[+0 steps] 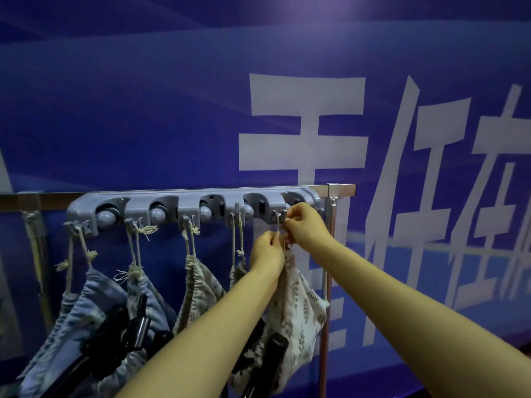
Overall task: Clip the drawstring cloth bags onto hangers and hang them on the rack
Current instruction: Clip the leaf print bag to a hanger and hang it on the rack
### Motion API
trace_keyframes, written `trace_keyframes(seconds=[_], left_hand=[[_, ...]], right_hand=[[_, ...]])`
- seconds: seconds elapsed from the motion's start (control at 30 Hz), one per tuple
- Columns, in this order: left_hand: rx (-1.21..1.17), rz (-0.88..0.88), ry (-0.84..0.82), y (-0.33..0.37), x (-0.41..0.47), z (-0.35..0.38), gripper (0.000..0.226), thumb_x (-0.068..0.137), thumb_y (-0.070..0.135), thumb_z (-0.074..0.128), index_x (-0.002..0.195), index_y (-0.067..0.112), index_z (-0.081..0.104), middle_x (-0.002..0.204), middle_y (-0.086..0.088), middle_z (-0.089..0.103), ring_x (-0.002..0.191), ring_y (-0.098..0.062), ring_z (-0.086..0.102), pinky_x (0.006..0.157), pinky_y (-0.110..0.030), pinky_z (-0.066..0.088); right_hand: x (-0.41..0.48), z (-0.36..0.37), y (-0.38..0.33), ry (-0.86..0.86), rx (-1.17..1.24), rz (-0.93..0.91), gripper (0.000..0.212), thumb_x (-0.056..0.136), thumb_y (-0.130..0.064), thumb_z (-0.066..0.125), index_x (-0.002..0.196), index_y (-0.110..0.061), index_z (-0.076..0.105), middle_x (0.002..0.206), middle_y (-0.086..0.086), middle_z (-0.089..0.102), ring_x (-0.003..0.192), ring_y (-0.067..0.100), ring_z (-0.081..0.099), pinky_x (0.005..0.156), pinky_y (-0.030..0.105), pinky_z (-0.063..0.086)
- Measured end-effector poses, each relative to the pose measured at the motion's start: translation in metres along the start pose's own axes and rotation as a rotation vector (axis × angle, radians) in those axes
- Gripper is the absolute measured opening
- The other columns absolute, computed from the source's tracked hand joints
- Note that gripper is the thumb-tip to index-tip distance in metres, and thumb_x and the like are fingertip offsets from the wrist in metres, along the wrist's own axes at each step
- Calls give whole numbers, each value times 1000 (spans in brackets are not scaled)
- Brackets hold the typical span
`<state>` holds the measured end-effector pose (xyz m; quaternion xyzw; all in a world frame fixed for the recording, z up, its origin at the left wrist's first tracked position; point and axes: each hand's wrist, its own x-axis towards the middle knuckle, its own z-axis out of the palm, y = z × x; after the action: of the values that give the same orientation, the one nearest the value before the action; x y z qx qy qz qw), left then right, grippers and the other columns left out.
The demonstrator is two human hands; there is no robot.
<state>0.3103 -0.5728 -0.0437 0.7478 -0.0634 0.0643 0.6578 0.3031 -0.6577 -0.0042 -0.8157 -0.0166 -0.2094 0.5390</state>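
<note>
Drawstring (279, 230), pinched by left hand (267, 252) and right hand (307, 225), may slip off the last hook (276, 216) if either grip loosens early.

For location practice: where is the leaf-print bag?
Head view, right of centre: the leaf-print bag hangs at the right end of the grey hook rail, below the left hand and right hand.

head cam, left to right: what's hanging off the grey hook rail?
blue bag → blue-grey bag → beige printed bag → half-hidden bag behind the left forearm → leaf-print bag, its drawstring pinched by the left hand and right hand at the last hook.
</note>
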Motion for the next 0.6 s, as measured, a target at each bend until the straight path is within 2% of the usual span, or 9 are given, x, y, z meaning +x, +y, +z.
trace_keyframes(seconds=[0.1,0.23,0.27,0.37,0.4,0.47,0.5,0.57,0.6], left_hand=[[6,-25,-30,1,-2,-6,27,98,28,39,99,15,63,97,-12,68,87,-24,64,73,-33,50],[-1,-64,-47,3,-18,-21,30,97,27,39,103,10,63,100,-16,67,91,-28,63,89,-41,52],[19,-71,-45,2,-23,-27,31,97,30,38,98,11,63,97,-15,66,89,-28,62,87,-41,51],[32,-113,-48,4,-39,-52,32,99,31,36,78,15,54,82,-10,56,74,-24,54,68,-30,46],[11,-126,-49,6,-49,-67,32,100,29,36,76,15,53,81,-9,57,74,-24,55,65,-28,46],[-3,-116,-62,13,-66,-98,32,100,30,37,79,15,56,88,-10,63,81,-26,62,72,-30,51],[1,-107,-52,15,-76,-117,32,100,31,37,80,15,56,88,-10,64,78,-25,65,73,-31,53],[-28,-101,-15,18,-106,-162,32,101,28,36,76,17,53,74,-6,60,58,-15,60,56,-23,51],[-35,-107,14,20,-122,-185,32,101,26,35,75,16,51,69,-3,57,54,-13,56,49,-19,48]], right_hand=[[-12,8,3,100,-96,-65,6,95,-14,48,99,-18,50,95,8,64,88,23,65,82,42,56],[-37,20,1,144,-188,-82,24,95,-20,52,118,-14,46,97,4,61,91,21,62,80,39,53],[-44,24,0,191,-243,-97,27,94,-21,53,119,-13,47,101,4,59,94,20,59,82,37,51],[-67,32,-10,338,-456,-217,26,93,-22,54,117,-12,52,115,6,49,107,22,48,89,34,42],[-76,39,-19,306,-460,-261,26,92,-21,54,116,-11,53,117,8,48,109,24,48,91,35,42],[-94,54,-40,151,-405,-328,24,93,-21,52,114,-9,55,118,11,47,107,27,51,89,37,43],[-105,65,-53,68,-376,-354,23,95,-22,51,113,-8,55,118,11,47,104,27,52,88,37,44],[-130,93,-79,-52,-326,-407,22,97,-24,48,110,-9,56,117,10,47,100,25,54,86,37,45],[-144,106,-92,-96,-299,-435,22,97,-25,47,110,-9,56,115,10,48,97,24,54,85,36,44]])
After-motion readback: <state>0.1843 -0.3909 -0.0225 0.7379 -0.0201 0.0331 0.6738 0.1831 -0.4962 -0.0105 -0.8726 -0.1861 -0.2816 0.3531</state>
